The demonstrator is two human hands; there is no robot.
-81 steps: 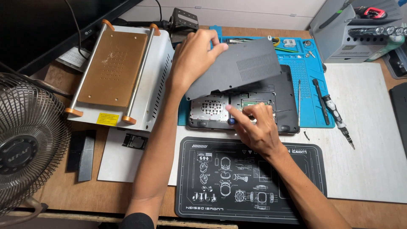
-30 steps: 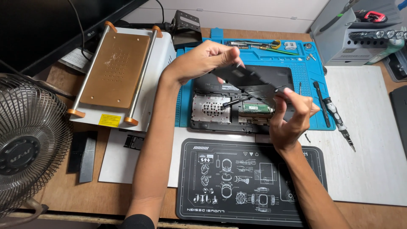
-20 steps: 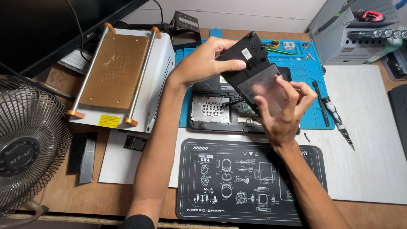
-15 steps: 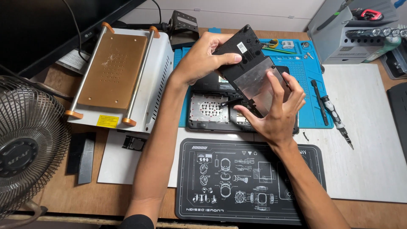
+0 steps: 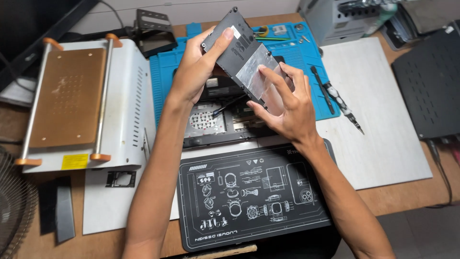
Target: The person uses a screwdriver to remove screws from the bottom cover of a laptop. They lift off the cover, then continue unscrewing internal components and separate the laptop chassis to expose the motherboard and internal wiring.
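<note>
My left hand (image 5: 196, 67) and my right hand (image 5: 287, 108) both hold a dark grey cover panel (image 5: 239, 45) tilted up above the bench, its inner side with a patch of silver foil facing me. The left hand grips its upper left edge, thumb on top. The right hand supports the lower right end, fingers spread over the foil. Below the panel lies an opened black laptop base (image 5: 225, 122) with exposed boards and a perforated metal plate, resting on a blue work mat (image 5: 163, 81).
A white heating machine with a brown plate (image 5: 72, 100) stands at left, a fan (image 5: 12, 216) at the lower left corner. A black printed mat (image 5: 249, 192) lies near me. A screwdriver (image 5: 342, 103) rests at the white board's (image 5: 383, 129) left edge, a black device (image 5: 431, 81) at right.
The cover panel came off the laptop base, was lifted and turned over so its foil side faces me. Both hands rose with it. The head camera has moved closer.
</note>
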